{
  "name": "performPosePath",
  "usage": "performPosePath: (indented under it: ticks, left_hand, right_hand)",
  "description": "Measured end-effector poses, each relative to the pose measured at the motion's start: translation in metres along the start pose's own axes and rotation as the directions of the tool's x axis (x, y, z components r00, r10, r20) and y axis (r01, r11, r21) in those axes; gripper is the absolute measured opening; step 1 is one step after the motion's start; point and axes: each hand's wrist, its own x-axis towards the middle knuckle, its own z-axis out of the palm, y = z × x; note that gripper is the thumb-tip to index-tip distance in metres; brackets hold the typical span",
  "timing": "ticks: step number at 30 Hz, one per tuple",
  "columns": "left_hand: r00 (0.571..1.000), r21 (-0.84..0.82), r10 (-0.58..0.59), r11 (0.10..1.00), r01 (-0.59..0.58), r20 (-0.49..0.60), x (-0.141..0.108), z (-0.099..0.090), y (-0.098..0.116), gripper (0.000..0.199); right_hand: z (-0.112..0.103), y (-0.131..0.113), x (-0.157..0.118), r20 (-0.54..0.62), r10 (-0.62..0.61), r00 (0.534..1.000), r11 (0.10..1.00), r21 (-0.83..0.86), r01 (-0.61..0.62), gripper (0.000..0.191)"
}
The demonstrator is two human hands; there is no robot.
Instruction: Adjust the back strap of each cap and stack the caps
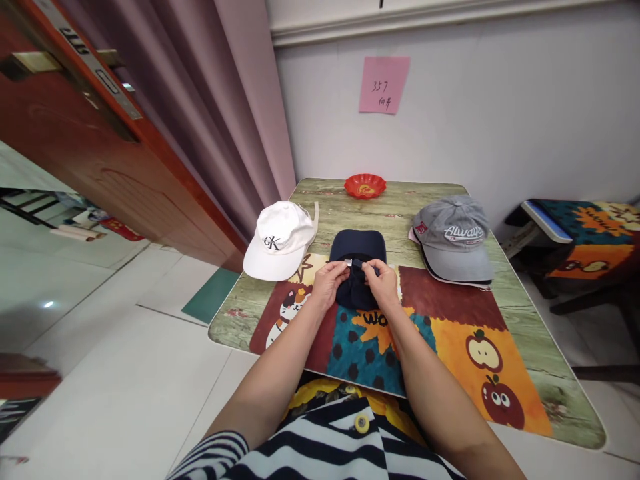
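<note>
Navy cap (356,293): likely light, soft-crowned; stiffer brim (358,243) at twelve o'clock. Left hand (327,283) and right hand (384,283), slightly apart, pinch back strap (357,265), apparently the apt hold.

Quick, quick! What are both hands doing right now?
Left hand: closed, fingers pinching the dark cap at its strap.
Right hand: closed too, fingers pinching the same strap.
</note>
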Motion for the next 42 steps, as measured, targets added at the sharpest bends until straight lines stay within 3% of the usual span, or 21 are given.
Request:
performPosePath:
  ticks: [22, 32, 42]
  left_hand:
    - [1.000, 0.018, 0.016, 1.000, -0.017, 0.011, -0.001, 0.000, -0.001, 0.028]
    - [0.997, 0.104, 0.007, 0.994, -0.015, 0.078, -0.006, 0.001, 0.001, 0.031]
    - [0.992, 0.117, -0.086, 0.990, 0.075, 0.089, -0.001, 0.000, 0.004, 0.035]
  right_hand:
    - [-0.002, -0.003, -0.001, 0.053, -0.028, 0.998, 0.999, -0.030, 0.029, 0.036]
    - [-0.004, -0.006, -0.001, 0.097, -0.022, 0.995, 0.999, -0.043, 0.026, 0.035]
    - [-0.006, -0.012, -0.002, 0.139, -0.025, 0.990, 0.997, -0.067, 0.034, 0.035]
